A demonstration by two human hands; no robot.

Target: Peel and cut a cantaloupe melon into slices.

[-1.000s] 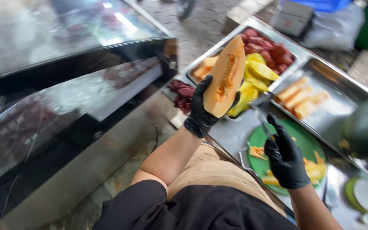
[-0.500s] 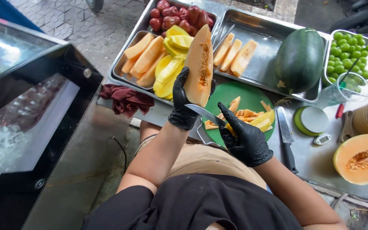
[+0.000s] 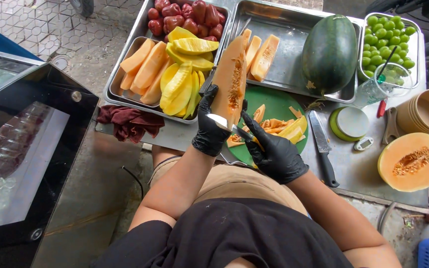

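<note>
Melon wedge: your cantaloupe wedge (image 3: 230, 82) stands upright over the green cutting board (image 3: 279, 106), seed side facing right.
Left hand: your left hand (image 3: 209, 126), black glove, is clamped round the wedge's lower end.
Right hand: your right hand (image 3: 274, 151), black glove, is closed on a small knife (image 3: 224, 124); blade tip touches the wedge's near end.
Board: rind and melon scraps (image 3: 279, 126) lie on it, just right of the wedge.
Near-left tray: metal tray (image 3: 116, 84) holds orange melon slices (image 3: 145, 67) and yellow fruit slices (image 3: 184, 74).
Far-left tray: dark red fruits (image 3: 184, 15), behind the yellow slices.
Middle tray: steel tray (image 3: 289, 59) holds a few melon slices (image 3: 261, 57) and a whole watermelon (image 3: 329, 52).
Far-right tray: small green fruits (image 3: 391, 34).
Right side: second knife (image 3: 321, 146) on the table, stack of paper bowls (image 3: 425, 111), halved cantaloupe (image 3: 412, 161) cut side up.
Left edge: maroon cloth (image 3: 130, 121) at the table's near-left corner.
</note>
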